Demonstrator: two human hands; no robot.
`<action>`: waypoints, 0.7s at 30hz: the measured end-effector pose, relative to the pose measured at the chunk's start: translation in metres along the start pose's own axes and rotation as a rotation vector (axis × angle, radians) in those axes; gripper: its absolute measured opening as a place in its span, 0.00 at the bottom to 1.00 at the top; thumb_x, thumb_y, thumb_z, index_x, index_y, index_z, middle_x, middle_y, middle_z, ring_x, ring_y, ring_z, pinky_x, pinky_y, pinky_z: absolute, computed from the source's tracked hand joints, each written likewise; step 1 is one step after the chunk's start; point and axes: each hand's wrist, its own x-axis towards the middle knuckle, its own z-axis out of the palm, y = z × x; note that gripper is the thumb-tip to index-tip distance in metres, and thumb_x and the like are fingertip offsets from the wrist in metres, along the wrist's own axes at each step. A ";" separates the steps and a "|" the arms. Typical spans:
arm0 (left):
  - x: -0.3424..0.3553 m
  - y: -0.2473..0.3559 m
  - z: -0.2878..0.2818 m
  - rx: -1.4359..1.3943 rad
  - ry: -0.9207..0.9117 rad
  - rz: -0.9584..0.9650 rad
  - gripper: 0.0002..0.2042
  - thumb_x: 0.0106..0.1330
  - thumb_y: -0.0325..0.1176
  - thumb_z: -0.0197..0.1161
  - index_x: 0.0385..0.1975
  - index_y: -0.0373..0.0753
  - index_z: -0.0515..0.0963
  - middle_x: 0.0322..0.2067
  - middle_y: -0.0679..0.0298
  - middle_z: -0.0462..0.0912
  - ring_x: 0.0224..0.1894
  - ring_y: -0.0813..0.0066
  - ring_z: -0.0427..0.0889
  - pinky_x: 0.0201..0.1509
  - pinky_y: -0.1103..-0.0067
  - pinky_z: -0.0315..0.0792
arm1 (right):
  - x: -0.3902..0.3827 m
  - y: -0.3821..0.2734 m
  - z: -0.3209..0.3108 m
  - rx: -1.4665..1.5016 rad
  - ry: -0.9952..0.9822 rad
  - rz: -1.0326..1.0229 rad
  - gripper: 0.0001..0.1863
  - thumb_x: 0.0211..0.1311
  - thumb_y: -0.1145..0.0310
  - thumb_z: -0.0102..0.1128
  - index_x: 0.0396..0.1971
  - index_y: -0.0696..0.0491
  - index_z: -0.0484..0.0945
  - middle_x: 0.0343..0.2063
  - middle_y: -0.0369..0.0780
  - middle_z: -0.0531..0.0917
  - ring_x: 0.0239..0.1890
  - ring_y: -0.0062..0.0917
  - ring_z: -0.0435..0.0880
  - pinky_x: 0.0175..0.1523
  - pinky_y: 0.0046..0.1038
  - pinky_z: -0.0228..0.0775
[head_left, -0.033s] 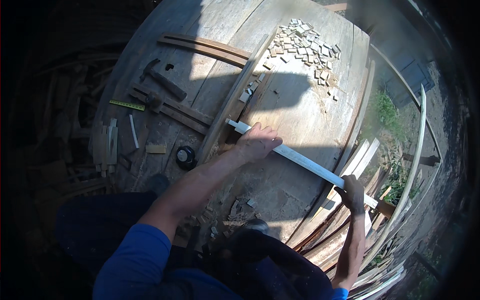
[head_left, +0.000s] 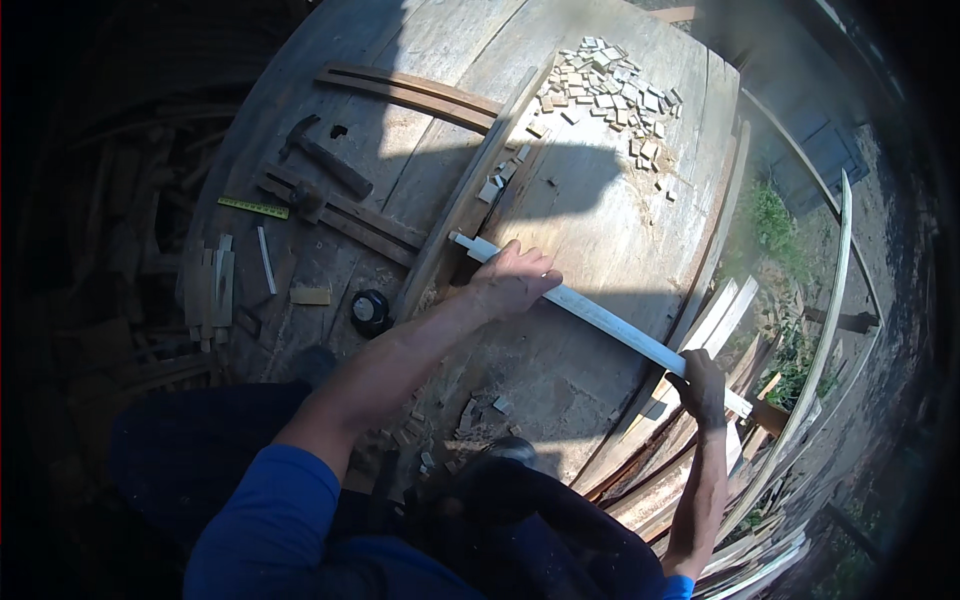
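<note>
A long pale wooden strip (head_left: 612,324) slants across the wooden bench, its narrowed tenon end at the upper left beside a raised board (head_left: 468,185). My left hand (head_left: 515,282) grips the strip near this end, fingers curled over its top. Toward the bench's right edge, my right hand (head_left: 703,388) closes round the strip from the near side, with the far end sticking out past it. Small cut wood pieces (head_left: 490,190) lie against the raised board. What lies under my left palm is hidden.
Left of the board are a claw hammer (head_left: 330,160), a yellow tape measure blade (head_left: 253,208), a round black object (head_left: 371,312) and a small wood block (head_left: 310,296). Many small offcuts (head_left: 605,90) are heaped at the back. Long wood strips (head_left: 725,320) lean off the right edge.
</note>
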 end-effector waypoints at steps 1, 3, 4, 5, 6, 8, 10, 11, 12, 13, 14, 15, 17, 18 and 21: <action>0.002 -0.006 -0.001 -0.004 0.000 0.027 0.04 0.66 0.34 0.60 0.37 0.44 0.78 0.36 0.64 0.78 0.45 0.65 0.81 0.49 0.63 0.72 | -0.001 0.002 0.005 0.001 -0.001 0.019 0.20 0.54 0.61 0.78 0.43 0.53 0.79 0.37 0.46 0.81 0.39 0.49 0.83 0.41 0.47 0.73; 0.004 -0.010 -0.003 -0.006 -0.019 0.035 0.04 0.66 0.33 0.59 0.38 0.44 0.78 0.36 0.64 0.79 0.45 0.66 0.81 0.50 0.62 0.72 | 0.003 0.003 0.007 -0.019 0.004 0.023 0.21 0.55 0.61 0.78 0.44 0.52 0.80 0.36 0.45 0.82 0.38 0.48 0.84 0.40 0.46 0.74; 0.006 -0.010 -0.003 -0.006 -0.027 0.030 0.05 0.66 0.33 0.59 0.38 0.44 0.78 0.36 0.64 0.79 0.45 0.65 0.81 0.50 0.62 0.72 | 0.005 0.005 0.005 -0.036 0.006 0.013 0.21 0.54 0.62 0.78 0.45 0.51 0.80 0.36 0.44 0.82 0.36 0.46 0.85 0.39 0.46 0.75; 0.007 -0.010 -0.002 -0.007 -0.035 0.025 0.05 0.66 0.32 0.60 0.38 0.44 0.78 0.36 0.64 0.79 0.45 0.65 0.81 0.50 0.62 0.72 | 0.007 0.006 0.004 -0.054 0.009 0.005 0.21 0.54 0.63 0.78 0.46 0.50 0.80 0.36 0.43 0.83 0.35 0.44 0.85 0.39 0.45 0.76; 0.009 -0.011 -0.001 -0.009 -0.043 0.022 0.05 0.66 0.32 0.60 0.39 0.44 0.78 0.36 0.64 0.79 0.45 0.65 0.81 0.51 0.62 0.71 | 0.009 0.007 0.003 -0.062 0.016 -0.002 0.21 0.54 0.63 0.78 0.46 0.50 0.80 0.36 0.43 0.83 0.35 0.44 0.86 0.39 0.45 0.76; 0.015 -0.015 -0.001 0.022 -0.029 0.030 0.06 0.64 0.32 0.61 0.40 0.44 0.78 0.37 0.64 0.80 0.46 0.65 0.81 0.50 0.62 0.71 | 0.013 0.009 0.003 -0.078 0.029 -0.015 0.21 0.54 0.63 0.78 0.46 0.50 0.80 0.35 0.42 0.83 0.35 0.43 0.86 0.39 0.44 0.76; 0.019 -0.019 -0.002 0.034 -0.042 0.040 0.08 0.63 0.33 0.64 0.40 0.45 0.78 0.38 0.65 0.80 0.48 0.65 0.81 0.50 0.63 0.70 | 0.016 0.010 0.004 -0.083 0.029 0.000 0.20 0.55 0.63 0.78 0.46 0.50 0.80 0.35 0.42 0.83 0.36 0.43 0.86 0.39 0.44 0.76; 0.020 -0.020 -0.004 0.031 -0.062 0.044 0.09 0.62 0.33 0.65 0.41 0.45 0.78 0.39 0.65 0.80 0.48 0.66 0.81 0.50 0.63 0.70 | 0.018 0.010 0.004 -0.084 0.028 0.008 0.20 0.55 0.63 0.78 0.45 0.50 0.80 0.35 0.42 0.83 0.36 0.43 0.86 0.39 0.44 0.76; 0.021 -0.020 -0.006 0.029 -0.082 0.048 0.10 0.61 0.34 0.67 0.41 0.45 0.77 0.40 0.65 0.80 0.49 0.66 0.81 0.50 0.63 0.70 | 0.019 0.010 0.003 -0.077 0.023 0.008 0.20 0.55 0.63 0.77 0.45 0.50 0.80 0.35 0.42 0.84 0.36 0.43 0.86 0.39 0.44 0.75; 0.023 -0.021 -0.007 0.031 -0.081 0.047 0.11 0.60 0.34 0.68 0.41 0.45 0.77 0.40 0.66 0.80 0.50 0.66 0.80 0.50 0.63 0.70 | 0.020 0.011 0.001 -0.070 0.018 0.007 0.20 0.55 0.63 0.77 0.45 0.50 0.80 0.35 0.42 0.84 0.37 0.43 0.86 0.40 0.44 0.75; 0.024 -0.022 -0.006 0.036 -0.081 0.045 0.13 0.59 0.35 0.69 0.42 0.45 0.77 0.41 0.66 0.80 0.50 0.67 0.80 0.51 0.62 0.70 | 0.022 0.010 -0.001 -0.060 0.014 0.006 0.20 0.55 0.63 0.77 0.45 0.50 0.80 0.36 0.42 0.84 0.37 0.43 0.86 0.40 0.44 0.75; 0.025 -0.022 -0.005 0.040 -0.082 0.042 0.14 0.58 0.35 0.70 0.42 0.46 0.77 0.41 0.66 0.80 0.51 0.67 0.80 0.51 0.62 0.69 | 0.024 0.010 -0.002 -0.053 0.005 0.013 0.21 0.55 0.62 0.77 0.46 0.51 0.80 0.36 0.44 0.85 0.38 0.45 0.86 0.41 0.44 0.75; 0.027 -0.022 -0.003 0.069 -0.095 0.025 0.15 0.58 0.36 0.71 0.44 0.46 0.77 0.42 0.66 0.80 0.52 0.68 0.80 0.52 0.62 0.69 | 0.027 0.012 -0.003 -0.042 -0.014 0.029 0.23 0.56 0.61 0.78 0.48 0.53 0.80 0.38 0.49 0.86 0.41 0.49 0.86 0.43 0.45 0.75; 0.028 -0.022 -0.003 0.082 -0.100 0.018 0.16 0.59 0.36 0.71 0.45 0.46 0.77 0.42 0.66 0.80 0.52 0.68 0.80 0.52 0.63 0.69 | 0.028 0.014 -0.004 -0.043 -0.006 0.021 0.23 0.56 0.62 0.78 0.49 0.54 0.80 0.37 0.49 0.86 0.40 0.49 0.86 0.43 0.45 0.76; 0.033 -0.024 -0.006 0.090 -0.135 0.021 0.17 0.60 0.37 0.71 0.48 0.47 0.76 0.43 0.67 0.79 0.53 0.69 0.79 0.52 0.63 0.69 | 0.030 0.020 -0.002 -0.051 0.012 0.019 0.23 0.55 0.63 0.78 0.48 0.52 0.80 0.37 0.46 0.86 0.40 0.47 0.86 0.43 0.44 0.75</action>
